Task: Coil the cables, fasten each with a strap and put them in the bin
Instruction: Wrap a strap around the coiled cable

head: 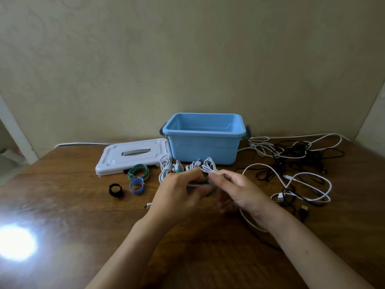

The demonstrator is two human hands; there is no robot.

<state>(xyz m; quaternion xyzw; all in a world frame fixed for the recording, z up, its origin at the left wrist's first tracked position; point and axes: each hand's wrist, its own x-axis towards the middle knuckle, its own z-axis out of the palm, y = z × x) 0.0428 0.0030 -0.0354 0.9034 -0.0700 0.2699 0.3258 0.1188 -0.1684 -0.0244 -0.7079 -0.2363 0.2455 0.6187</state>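
Both hands meet at the frame's centre: the left hand (pixel 180 191) and right hand (pixel 235 188) pinch a coiled white cable (pixel 209 168) with a green fabric strap (pixel 205 182) between their curled fingers. Just above the hands stands the open light-blue plastic bin (pixel 203 138) on the brown wooden table (pixel 73 215). Loose black and white cables (pixel 295 163) sprawl at right.

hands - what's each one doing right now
Left hand: pinching the white cable coil and green strap.
Right hand: pinching the same coil.
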